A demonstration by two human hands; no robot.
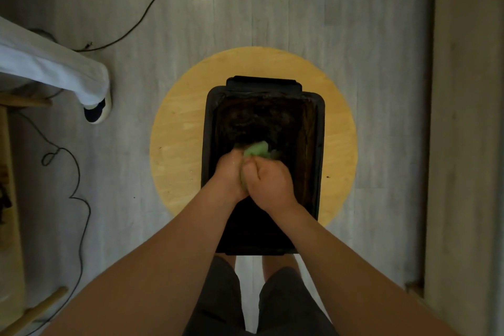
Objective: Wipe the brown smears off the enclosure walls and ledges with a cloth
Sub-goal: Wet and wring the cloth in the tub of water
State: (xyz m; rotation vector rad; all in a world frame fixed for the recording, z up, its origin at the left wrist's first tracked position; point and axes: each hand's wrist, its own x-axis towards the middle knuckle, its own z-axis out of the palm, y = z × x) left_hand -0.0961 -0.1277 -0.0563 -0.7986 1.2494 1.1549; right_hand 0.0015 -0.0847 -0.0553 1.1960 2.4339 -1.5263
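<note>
Both hands, left point(231, 172) and right point(268, 181), grip a crumpled green cloth point(256, 150) inside the black rectangular plastic enclosure point(321, 144), its long axis running away from the person, on a round wooden desk point(177, 131) over grey plank floor point(354, 22).

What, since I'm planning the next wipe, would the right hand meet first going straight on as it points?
Almost at once the left hand, which touches it around the green cloth both grip. The right hand points forward-left; past that, probably the enclosure's left wall, depth unclear.
</note>
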